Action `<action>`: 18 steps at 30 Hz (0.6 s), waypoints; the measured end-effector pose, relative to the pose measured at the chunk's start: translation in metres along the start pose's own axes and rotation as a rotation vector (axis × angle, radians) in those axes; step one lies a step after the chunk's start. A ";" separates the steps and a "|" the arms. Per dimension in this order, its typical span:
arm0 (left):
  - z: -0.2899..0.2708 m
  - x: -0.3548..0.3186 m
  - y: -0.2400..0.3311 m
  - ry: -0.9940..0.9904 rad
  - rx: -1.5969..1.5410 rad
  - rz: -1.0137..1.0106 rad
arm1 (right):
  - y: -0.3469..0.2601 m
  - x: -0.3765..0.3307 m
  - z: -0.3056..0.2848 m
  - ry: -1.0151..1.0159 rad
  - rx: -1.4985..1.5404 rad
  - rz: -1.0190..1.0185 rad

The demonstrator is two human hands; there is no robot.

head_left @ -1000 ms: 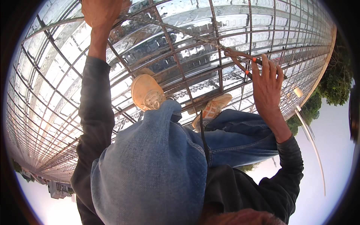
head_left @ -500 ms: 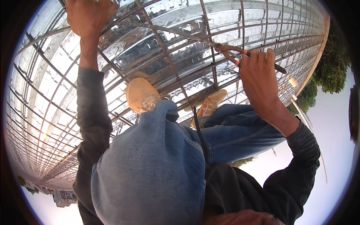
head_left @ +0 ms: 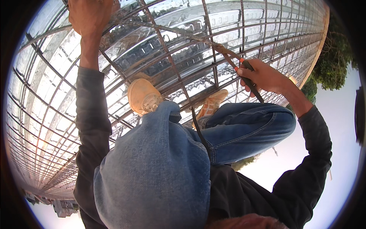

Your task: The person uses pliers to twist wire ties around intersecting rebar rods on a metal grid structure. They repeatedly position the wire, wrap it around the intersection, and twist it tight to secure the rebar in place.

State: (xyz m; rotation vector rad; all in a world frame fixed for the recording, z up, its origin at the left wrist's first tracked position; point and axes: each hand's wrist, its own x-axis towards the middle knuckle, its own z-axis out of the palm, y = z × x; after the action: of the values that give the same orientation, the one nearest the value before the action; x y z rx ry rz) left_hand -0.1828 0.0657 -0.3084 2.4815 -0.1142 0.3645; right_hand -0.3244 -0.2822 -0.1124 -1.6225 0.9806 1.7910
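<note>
My right hand [head_left: 263, 77] is closed round the black handles of a pair of pincers [head_left: 229, 56] with orange bands and rusty brown jaws. The jaws meet a ribbed steel bar [head_left: 171, 30] close to a crossing in the mesh. Toward the upper left, that bar runs to my left hand [head_left: 90, 17], which is curled over it at the picture's top edge. Some of the left fingers are cut off by the edge or hidden. Whether tie wire sits in the jaws is too small to make out.
Rusty bar mesh [head_left: 166, 49] spreads over shiny ribbed metal sheeting [head_left: 141, 59]. My tan shoes [head_left: 144, 96] rest on it, below my bent jeans-clad knees [head_left: 267, 118]. A pale edge [head_left: 319, 55] bounds the sheeting at right, with trees [head_left: 335, 57] beyond. Buildings [head_left: 63, 208] show lower left.
My right hand has turned and dropped slightly, swinging the pincers' handles downward while the jaws stay near the same crossing. My right knee has shifted right. The left hand is nearly still.
</note>
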 end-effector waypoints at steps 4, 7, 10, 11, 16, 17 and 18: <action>0.006 0.000 -0.002 0.005 -0.020 0.021 | 0.032 0.003 -0.002 -0.145 0.415 0.025; 0.009 -0.002 0.002 0.014 -0.020 0.021 | 0.043 0.007 -0.006 -0.185 0.142 0.171; 0.010 -0.002 -0.004 0.017 -0.010 0.036 | 0.030 -0.008 0.000 0.243 -0.391 -0.002; 0.010 -0.002 -0.006 0.013 -0.011 0.043 | 0.038 -0.009 0.001 0.383 -0.544 -0.128; 0.011 -0.002 -0.005 0.016 0.016 0.016 | 0.041 -0.013 0.004 1.032 -1.498 -0.671; 0.012 -0.003 -0.003 0.001 -0.001 0.006 | 0.037 -0.014 0.004 1.087 -1.604 -0.660; 0.015 -0.004 -0.001 -0.002 -0.011 0.009 | 0.032 -0.016 0.009 0.940 -1.502 -0.474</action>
State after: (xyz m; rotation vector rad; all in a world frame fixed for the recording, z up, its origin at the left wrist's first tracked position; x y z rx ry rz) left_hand -0.1830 0.0576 -0.3218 2.4708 -0.1278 0.3645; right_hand -0.3522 -0.2929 -0.0907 -3.2921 -0.8448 1.2730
